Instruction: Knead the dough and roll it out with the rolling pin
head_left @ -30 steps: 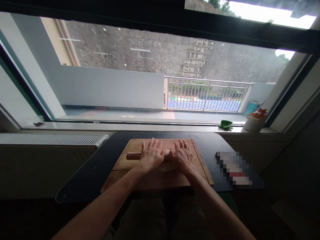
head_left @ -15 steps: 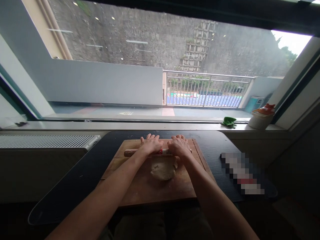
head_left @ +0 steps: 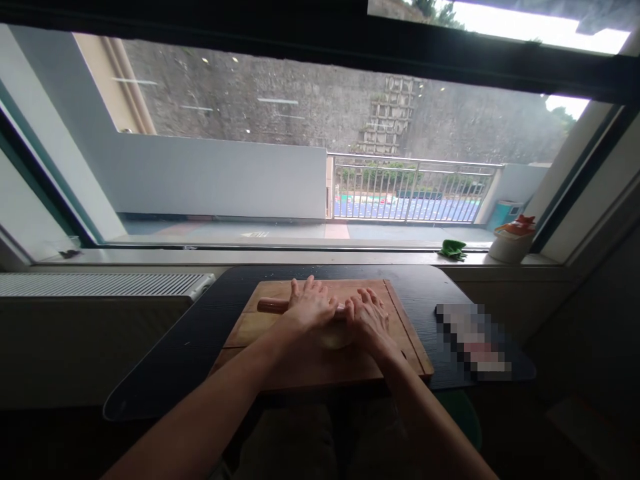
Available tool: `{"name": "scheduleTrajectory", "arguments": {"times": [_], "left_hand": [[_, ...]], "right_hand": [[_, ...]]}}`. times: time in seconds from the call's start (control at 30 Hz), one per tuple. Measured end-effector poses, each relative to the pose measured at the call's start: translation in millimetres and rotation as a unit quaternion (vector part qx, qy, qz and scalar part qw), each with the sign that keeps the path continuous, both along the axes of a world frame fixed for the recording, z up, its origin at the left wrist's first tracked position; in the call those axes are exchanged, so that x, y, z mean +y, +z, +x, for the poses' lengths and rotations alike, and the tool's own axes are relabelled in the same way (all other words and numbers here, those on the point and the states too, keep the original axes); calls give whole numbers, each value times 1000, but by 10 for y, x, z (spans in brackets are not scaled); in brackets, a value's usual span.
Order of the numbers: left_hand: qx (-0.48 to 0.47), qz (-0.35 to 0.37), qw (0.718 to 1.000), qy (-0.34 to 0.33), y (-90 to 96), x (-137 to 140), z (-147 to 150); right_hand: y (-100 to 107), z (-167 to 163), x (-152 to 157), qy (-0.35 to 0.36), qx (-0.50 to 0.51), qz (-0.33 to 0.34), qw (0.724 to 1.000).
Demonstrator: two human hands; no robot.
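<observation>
My left hand (head_left: 313,305) lies palm down across a wooden rolling pin (head_left: 271,305), its fingers stretched out and spread past the pin. Beside it, my right hand (head_left: 369,317) rests on the pin's right part, fingers also extended and apart. Both palms press on the pin without wrapping round it. A pale piece of dough (head_left: 335,339) lies beneath, on a wooden cutting board (head_left: 407,340); my hands and the pin hide most of it. Only the left end of the pin and a short stretch between my hands show plainly.
The board sits on a dark table (head_left: 165,360) by a window. A blurred-out item (head_left: 475,343) lies on the table's right side. On the sill are a green object (head_left: 453,250) and a white pot (head_left: 510,247) with something orange. A radiator (head_left: 100,285) stands left.
The rolling pin has come toward me over the dough under both hands, covering more of it. My view has tilted upward a little.
</observation>
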State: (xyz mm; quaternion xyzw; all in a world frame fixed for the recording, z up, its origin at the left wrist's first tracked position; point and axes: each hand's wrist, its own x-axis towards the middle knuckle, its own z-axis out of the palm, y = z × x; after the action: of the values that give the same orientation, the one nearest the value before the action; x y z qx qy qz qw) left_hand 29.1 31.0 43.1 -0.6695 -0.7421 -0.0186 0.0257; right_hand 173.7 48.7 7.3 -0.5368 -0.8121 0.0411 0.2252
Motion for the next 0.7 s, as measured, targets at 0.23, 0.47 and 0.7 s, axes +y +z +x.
{"name": "scheduleTrajectory", "arguments": {"times": [0.23,0.47,0.7], "left_hand": [[-65,-68,995,39,-124,615,-223],[-56,-25,998,31,-144,426,-140],[-1,69,997,-45,-199,-203,-33]], "right_hand": [[132,-138,513,2,-28,-53,998],[93,-94,341,9,-17,-5,1000],[-69,126,-312,13,-3,111,994]]}}
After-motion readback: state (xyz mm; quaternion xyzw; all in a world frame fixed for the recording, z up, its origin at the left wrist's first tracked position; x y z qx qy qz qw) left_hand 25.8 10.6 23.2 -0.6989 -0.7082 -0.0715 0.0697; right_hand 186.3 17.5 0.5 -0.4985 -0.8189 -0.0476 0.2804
